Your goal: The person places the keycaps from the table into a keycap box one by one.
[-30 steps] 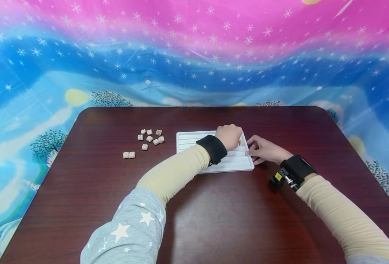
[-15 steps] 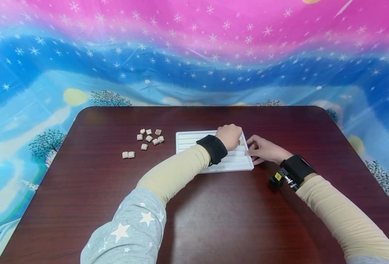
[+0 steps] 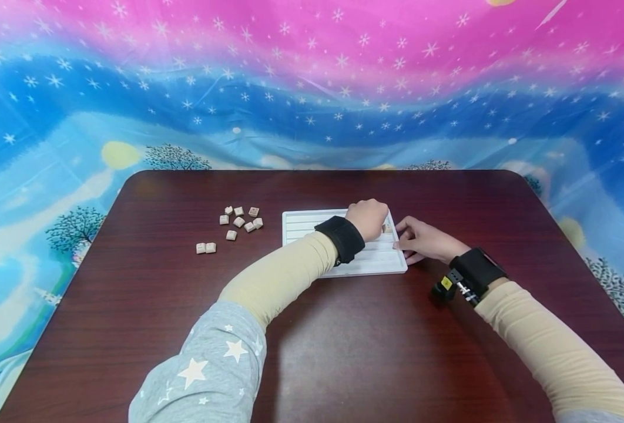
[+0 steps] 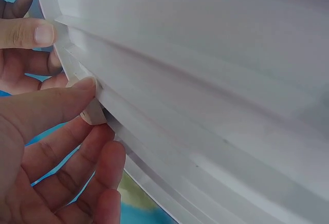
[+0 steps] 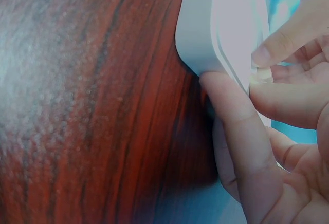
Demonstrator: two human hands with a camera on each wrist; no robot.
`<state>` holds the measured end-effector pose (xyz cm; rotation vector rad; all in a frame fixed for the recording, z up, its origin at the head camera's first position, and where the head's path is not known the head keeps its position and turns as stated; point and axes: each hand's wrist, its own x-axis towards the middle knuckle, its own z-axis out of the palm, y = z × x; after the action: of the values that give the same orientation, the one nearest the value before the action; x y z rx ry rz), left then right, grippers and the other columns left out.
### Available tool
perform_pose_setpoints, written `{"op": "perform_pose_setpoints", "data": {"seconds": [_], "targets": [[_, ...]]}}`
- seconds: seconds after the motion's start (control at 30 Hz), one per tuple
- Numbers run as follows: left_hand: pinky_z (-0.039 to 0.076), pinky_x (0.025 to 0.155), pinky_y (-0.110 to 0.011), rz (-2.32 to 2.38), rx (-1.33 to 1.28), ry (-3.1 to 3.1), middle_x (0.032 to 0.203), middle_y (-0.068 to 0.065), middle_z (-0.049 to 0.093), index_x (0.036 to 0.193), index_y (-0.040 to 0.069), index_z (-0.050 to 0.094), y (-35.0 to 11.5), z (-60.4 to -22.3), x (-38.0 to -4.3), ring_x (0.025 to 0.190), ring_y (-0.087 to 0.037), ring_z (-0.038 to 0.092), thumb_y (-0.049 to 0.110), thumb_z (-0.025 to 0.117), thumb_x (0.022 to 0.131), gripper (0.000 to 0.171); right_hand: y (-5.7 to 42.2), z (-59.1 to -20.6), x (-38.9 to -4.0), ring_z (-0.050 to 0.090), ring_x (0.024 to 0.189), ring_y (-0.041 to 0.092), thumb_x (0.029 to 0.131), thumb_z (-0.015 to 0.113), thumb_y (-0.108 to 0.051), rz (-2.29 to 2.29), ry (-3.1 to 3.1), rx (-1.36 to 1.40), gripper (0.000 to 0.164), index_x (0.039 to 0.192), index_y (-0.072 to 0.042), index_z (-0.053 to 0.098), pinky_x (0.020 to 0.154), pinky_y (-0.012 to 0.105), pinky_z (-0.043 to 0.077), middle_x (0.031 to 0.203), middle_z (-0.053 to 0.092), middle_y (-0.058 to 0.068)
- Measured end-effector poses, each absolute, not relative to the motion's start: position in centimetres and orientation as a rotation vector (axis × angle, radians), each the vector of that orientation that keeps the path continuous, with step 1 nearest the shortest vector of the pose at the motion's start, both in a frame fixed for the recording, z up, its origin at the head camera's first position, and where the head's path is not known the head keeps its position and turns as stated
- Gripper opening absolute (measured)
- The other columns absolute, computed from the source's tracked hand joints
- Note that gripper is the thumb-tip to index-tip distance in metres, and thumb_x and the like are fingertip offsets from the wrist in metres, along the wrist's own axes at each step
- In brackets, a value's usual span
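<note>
The left hand pinches a small cream-coloured, square-sided block between thumb and fingers at the right end of a white, rectangular, ridged plastic-looking tray, a hold that probably suits setting it precisely against the rim. The right hand grips that same end, thumb on top, presumably to steady the tray. Similar loose cream blocks lie scattered left of it on the dark red-brown wood-grain table, apparently within the left arm's easy reach.
</note>
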<state>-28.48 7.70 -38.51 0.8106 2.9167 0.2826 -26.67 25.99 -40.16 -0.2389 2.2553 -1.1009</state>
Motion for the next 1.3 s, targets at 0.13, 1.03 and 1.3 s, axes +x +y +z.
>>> {"op": "perform_pose_setpoints", "data": {"seconds": [0.13, 1.03, 1.3], "targets": [[0.056, 0.076, -0.038, 0.294, 0.817, 2.919, 0.098, -0.004, 0.072, 0.113, 0.01, 0.072, 7.6, -38.5, -28.6, 0.083, -0.019, 0.068, 0.012, 0.059, 0.104, 0.016, 26.0, -40.1, -26.6, 0.06, 0.081, 0.023, 0.104, 0.057, -0.004, -1.099, 2.255, -0.247, 0.046, 0.139, 0.011, 0.031, 0.073, 0.037, 0.06, 0.104, 0.052, 0.02], [0.055, 0.083, -0.036, 0.427, 1.009, 2.916, 0.123, 0.001, 0.072, 0.131, 0.017, 0.071, 2.4, -37.4, -28.2, 0.105, -0.015, 0.068, 0.031, 0.063, 0.102, 0.033, 26.2, -40.5, -26.7, 0.063, 0.083, 0.025, 0.104, 0.058, -0.005, -1.09, 2.267, -0.248, 0.045, 0.139, 0.01, 0.033, 0.072, 0.037, 0.06, 0.106, 0.051, 0.022], [0.05, 0.099, -0.034, 0.515, 1.079, 2.874, 0.13, -0.002, 0.069, 0.136, 0.016, 0.068, -0.9, -36.7, -27.5, 0.118, -0.017, 0.063, 0.026, 0.061, 0.103, 0.035, 26.1, -40.6, -26.8, 0.063, 0.083, 0.025, 0.104, 0.058, -0.004, -1.092, 2.268, -0.237, 0.044, 0.139, 0.01, 0.034, 0.074, 0.037, 0.06, 0.106, 0.051, 0.022]]}}
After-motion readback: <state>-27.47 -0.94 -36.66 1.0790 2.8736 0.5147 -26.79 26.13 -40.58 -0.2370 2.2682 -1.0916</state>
